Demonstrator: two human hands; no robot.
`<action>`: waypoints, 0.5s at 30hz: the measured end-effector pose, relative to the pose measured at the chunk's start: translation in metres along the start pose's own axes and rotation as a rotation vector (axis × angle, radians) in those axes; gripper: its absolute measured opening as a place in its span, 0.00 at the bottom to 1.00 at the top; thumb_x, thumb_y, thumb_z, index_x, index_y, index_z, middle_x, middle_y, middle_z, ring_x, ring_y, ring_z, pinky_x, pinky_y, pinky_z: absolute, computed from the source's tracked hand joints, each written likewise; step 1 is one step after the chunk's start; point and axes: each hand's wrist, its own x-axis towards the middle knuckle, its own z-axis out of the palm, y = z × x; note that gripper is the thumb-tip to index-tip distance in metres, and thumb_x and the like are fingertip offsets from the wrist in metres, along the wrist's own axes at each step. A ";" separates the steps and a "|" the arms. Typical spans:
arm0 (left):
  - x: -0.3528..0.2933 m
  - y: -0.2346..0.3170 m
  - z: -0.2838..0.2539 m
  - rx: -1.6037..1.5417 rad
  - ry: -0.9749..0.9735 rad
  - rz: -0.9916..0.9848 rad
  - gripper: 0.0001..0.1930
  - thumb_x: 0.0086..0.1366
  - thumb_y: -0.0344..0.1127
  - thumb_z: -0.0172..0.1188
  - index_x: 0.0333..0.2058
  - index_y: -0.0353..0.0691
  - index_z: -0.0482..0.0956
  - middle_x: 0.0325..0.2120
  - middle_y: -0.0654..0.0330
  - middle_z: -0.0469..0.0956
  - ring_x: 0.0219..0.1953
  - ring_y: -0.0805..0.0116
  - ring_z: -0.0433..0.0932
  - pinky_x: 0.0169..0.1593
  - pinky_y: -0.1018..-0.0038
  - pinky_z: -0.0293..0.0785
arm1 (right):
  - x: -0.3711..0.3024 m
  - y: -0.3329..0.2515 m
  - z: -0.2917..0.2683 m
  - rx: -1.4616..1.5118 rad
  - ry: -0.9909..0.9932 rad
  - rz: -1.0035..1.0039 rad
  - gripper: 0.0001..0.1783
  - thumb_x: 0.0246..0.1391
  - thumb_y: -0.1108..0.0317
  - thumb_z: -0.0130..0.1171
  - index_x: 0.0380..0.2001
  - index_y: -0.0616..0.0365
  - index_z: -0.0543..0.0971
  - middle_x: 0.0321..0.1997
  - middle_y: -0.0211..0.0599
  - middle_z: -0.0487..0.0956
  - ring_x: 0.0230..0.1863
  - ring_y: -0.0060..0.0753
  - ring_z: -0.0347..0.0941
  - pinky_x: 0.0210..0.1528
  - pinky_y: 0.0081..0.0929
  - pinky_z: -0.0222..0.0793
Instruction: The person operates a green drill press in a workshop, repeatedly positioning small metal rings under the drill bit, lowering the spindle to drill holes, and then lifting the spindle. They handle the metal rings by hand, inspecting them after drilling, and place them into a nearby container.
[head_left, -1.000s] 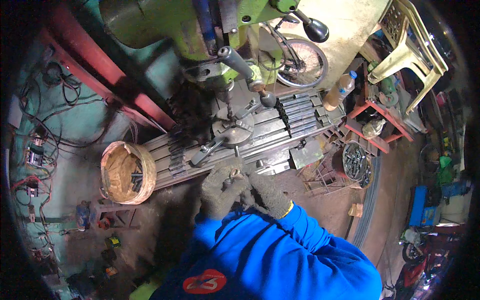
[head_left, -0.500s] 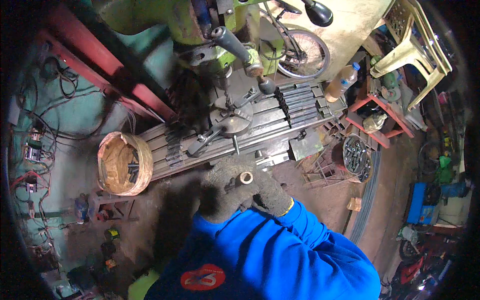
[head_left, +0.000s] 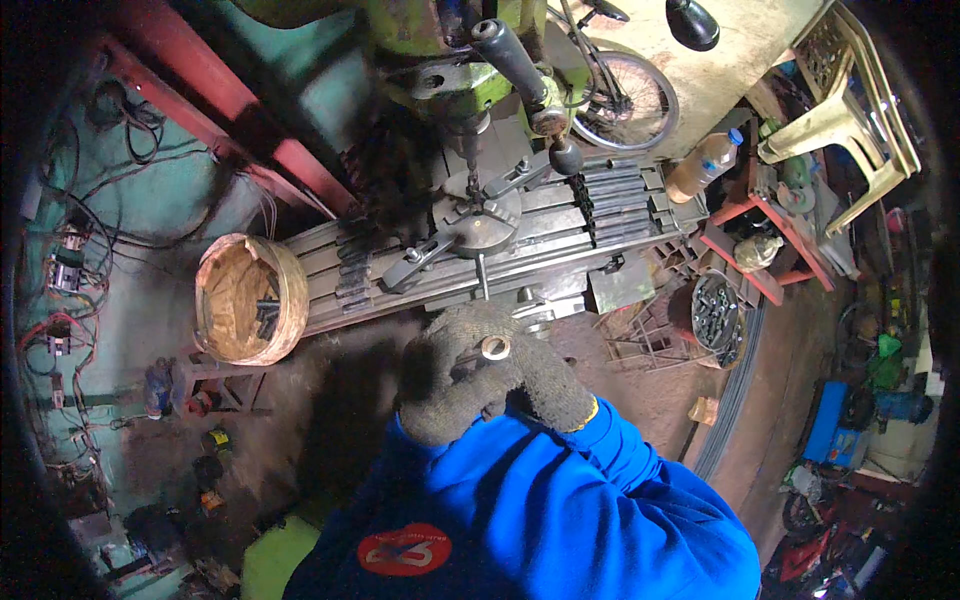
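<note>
Both my hands are in dark grey knitted gloves and come together in front of the blue sleeves. My left hand (head_left: 440,375) is closed, its fingers curled beside a short metal tube (head_left: 495,347). My right hand (head_left: 552,388) is closed against the same tube from the other side. The tube's round open end faces up; the gloves hide the rest. Just beyond the hands lies a slotted machine table (head_left: 550,245), with a round clamping fixture (head_left: 482,232) bolted on it. A drill bit (head_left: 474,180) points down at this fixture.
A round basket (head_left: 292,320) with short dark pieces stands at the table's left end. Dark tubes (head_left: 615,205) lie in a row on the right, near a plastic bottle (head_left: 703,165). A lever with a black knob (head_left: 566,157) hangs above. A bucket (head_left: 717,310) holds metal parts.
The view has shifted slightly, so the machine and its table sit further right in the picture. My hands stay together around the tube, nearly unmoved.
</note>
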 end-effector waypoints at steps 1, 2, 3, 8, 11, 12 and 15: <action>0.000 0.001 0.000 0.017 0.014 -0.001 0.21 0.53 0.28 0.68 0.46 0.35 0.75 0.28 0.59 0.78 0.19 0.76 0.74 0.21 0.77 0.70 | -0.001 0.000 -0.001 -0.021 -0.004 -0.009 0.30 0.53 0.71 0.51 0.61 0.61 0.64 0.58 0.54 0.69 0.58 0.57 0.66 0.60 0.45 0.62; -0.002 0.007 0.004 0.004 0.036 -0.001 0.21 0.52 0.28 0.69 0.47 0.36 0.75 0.29 0.58 0.78 0.19 0.76 0.75 0.21 0.77 0.71 | -0.001 0.000 -0.001 -0.041 -0.008 -0.018 0.29 0.54 0.70 0.51 0.61 0.61 0.64 0.58 0.54 0.69 0.58 0.57 0.66 0.60 0.45 0.62; -0.003 0.010 0.006 -0.008 0.059 -0.001 0.22 0.52 0.29 0.69 0.47 0.36 0.75 0.30 0.58 0.79 0.20 0.76 0.75 0.22 0.77 0.71 | -0.003 0.004 0.000 -0.046 -0.022 -0.001 0.28 0.53 0.70 0.51 0.59 0.61 0.65 0.58 0.54 0.69 0.58 0.57 0.66 0.59 0.46 0.62; -0.007 0.003 0.004 0.090 0.145 0.083 0.21 0.52 0.29 0.70 0.45 0.36 0.76 0.32 0.57 0.79 0.25 0.73 0.77 0.26 0.76 0.74 | 0.011 -0.034 -0.012 -0.009 0.116 0.057 0.17 0.55 0.69 0.53 0.48 0.59 0.72 0.46 0.47 0.75 0.46 0.47 0.73 0.48 0.41 0.68; -0.003 -0.011 0.004 0.189 0.228 0.279 0.20 0.53 0.28 0.69 0.45 0.36 0.77 0.32 0.58 0.79 0.29 0.73 0.78 0.32 0.75 0.75 | 0.032 -0.073 -0.021 0.448 0.160 0.153 0.11 0.57 0.67 0.54 0.42 0.59 0.74 0.37 0.42 0.76 0.39 0.38 0.74 0.42 0.35 0.70; -0.003 -0.017 0.003 0.218 0.255 0.393 0.19 0.53 0.28 0.69 0.44 0.35 0.77 0.32 0.58 0.80 0.30 0.73 0.78 0.34 0.75 0.76 | 0.034 -0.073 -0.020 0.348 0.174 0.093 0.11 0.58 0.66 0.54 0.41 0.59 0.74 0.35 0.42 0.76 0.37 0.35 0.74 0.40 0.34 0.70; -0.001 -0.006 0.003 0.106 0.244 0.092 0.16 0.56 0.31 0.67 0.43 0.34 0.77 0.31 0.58 0.80 0.32 0.73 0.78 0.38 0.74 0.75 | 0.041 -0.069 -0.022 0.278 0.122 0.106 0.14 0.60 0.62 0.53 0.44 0.61 0.74 0.37 0.45 0.78 0.36 0.37 0.75 0.40 0.34 0.71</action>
